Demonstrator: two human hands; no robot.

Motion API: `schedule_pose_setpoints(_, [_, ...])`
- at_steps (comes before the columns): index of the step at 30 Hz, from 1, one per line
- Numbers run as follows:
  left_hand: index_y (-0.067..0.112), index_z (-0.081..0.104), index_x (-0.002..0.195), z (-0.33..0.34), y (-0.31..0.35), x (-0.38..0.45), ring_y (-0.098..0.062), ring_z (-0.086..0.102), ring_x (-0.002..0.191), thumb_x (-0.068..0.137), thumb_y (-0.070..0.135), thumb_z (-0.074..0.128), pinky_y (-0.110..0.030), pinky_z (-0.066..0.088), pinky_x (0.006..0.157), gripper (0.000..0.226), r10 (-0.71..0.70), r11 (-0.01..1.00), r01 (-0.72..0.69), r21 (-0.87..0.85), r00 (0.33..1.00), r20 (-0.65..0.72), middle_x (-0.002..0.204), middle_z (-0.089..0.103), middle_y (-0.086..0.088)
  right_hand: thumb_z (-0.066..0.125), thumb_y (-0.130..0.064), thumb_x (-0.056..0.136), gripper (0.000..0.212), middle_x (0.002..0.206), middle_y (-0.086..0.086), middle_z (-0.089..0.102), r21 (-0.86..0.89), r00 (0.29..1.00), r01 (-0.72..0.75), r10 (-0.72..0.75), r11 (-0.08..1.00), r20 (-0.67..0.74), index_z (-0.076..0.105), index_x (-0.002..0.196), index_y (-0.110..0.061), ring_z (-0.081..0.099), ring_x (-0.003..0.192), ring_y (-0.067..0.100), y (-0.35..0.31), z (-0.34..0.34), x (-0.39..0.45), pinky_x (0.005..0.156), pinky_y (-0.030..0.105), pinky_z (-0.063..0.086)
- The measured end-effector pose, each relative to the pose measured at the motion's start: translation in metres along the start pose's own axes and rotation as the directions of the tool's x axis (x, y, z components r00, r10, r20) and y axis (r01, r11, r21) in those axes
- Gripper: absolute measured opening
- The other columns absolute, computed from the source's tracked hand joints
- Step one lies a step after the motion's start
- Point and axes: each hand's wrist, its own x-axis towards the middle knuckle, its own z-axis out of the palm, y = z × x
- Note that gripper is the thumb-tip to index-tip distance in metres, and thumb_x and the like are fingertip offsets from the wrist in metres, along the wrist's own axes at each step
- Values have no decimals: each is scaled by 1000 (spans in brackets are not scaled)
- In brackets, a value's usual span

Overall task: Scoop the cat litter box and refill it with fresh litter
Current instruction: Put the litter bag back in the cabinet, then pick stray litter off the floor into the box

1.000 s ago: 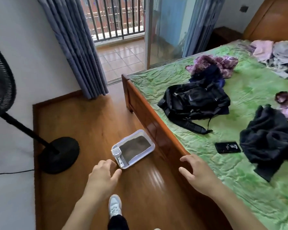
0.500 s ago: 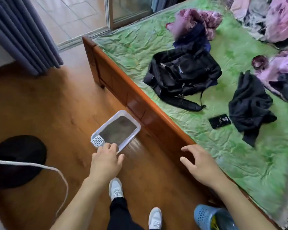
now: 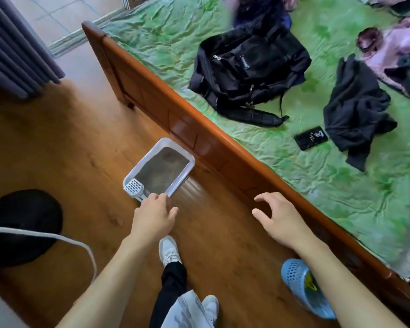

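A white litter box [image 3: 145,158] with dark grey litter inside sits on the wooden floor beside the bed frame. A white slotted scoop [image 3: 135,187] lies in its near left corner. My left hand [image 3: 153,215] reaches over the box's near edge, fingertips at the scoop's handle; whether it grips the handle I cannot tell. My right hand [image 3: 278,220] hovers open over the floor next to the bed rail, holding nothing.
The wooden bed frame [image 3: 199,124] runs diagonally at right, with a green sheet, a black backpack [image 3: 249,65], dark clothes and a phone [image 3: 311,138] on it. A black fan base [image 3: 21,223] and white cord lie at left. A blue slipper [image 3: 303,290] is near my feet.
The view has tilted down and closed in on the litter box. My left hand has moved forward from short of the box to its near edge at the scoop handle.
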Motion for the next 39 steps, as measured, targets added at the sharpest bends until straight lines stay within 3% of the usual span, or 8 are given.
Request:
schedule_pose_setpoints(6, [25,61,101,73,-22,-15,-14,60,93,94,40,56,-36,54,82,18,-138,963,155,-220,986,93,99,59,8,59,-35,95,36,131,-1,54,138,998,-67,66,988,11,56,129,-24,52,120,16,61,68,-8,95,23,39])
schedule_pose_setpoints(9, [20,64,105,125,-39,-4,-15,60,97,96,36,56,-35,50,86,20,-267,898,239,-368,963,-26,103,65,4,58,-35,95,36,132,3,55,203,990,-118,132,972,-57,55,129,-23,53,119,18,100,118,8,91,25,40])
schedule_pose_setpoints(11, [18,64,105,167,-52,15,-18,59,98,95,33,56,-36,48,87,20,-391,838,293,-460,910,-134,102,65,1,56,-36,96,36,133,4,55,194,987,-126,142,973,-73,55,130,-23,53,120,20,126,160,28,91,27,41])
schedule_pose_setpoints(14, [15,60,111,238,-77,59,-23,59,102,94,33,57,-40,49,92,25,-458,812,321,-488,869,-189,108,64,-3,55,-36,96,37,135,2,53,177,989,-122,134,977,-59,54,131,-23,52,121,19,157,230,63,92,27,42])
schedule_pose_setpoints(21, [14,59,110,378,-161,204,-32,60,104,90,37,62,-46,52,90,30,-314,945,294,-144,938,-149,112,64,-10,54,-37,97,37,139,-4,49,167,994,-36,53,985,-98,52,132,-27,48,124,13,215,386,179,95,23,37])
schedule_pose_setpoints(27, [14,54,126,458,-199,281,-28,53,114,92,35,61,-44,46,98,41,-23,997,33,69,989,-145,125,58,-10,54,-36,98,38,142,-7,46,183,990,33,-8,982,-137,49,135,-28,43,129,10,242,480,266,95,20,32])
schedule_pose_setpoints(34, [18,48,122,500,-197,330,-23,54,108,92,39,60,-40,48,92,38,34,983,-42,177,998,47,121,55,-4,56,-33,96,37,131,-1,50,197,981,143,-113,970,-159,52,132,-23,47,118,15,251,522,331,92,23,33])
schedule_pose_setpoints(39, [24,47,124,519,-181,351,-18,56,103,92,37,62,-38,54,88,38,72,987,-75,139,997,23,120,54,0,56,-32,96,35,128,-2,52,227,983,160,-134,961,-126,53,130,-24,48,118,13,258,539,347,95,24,36])
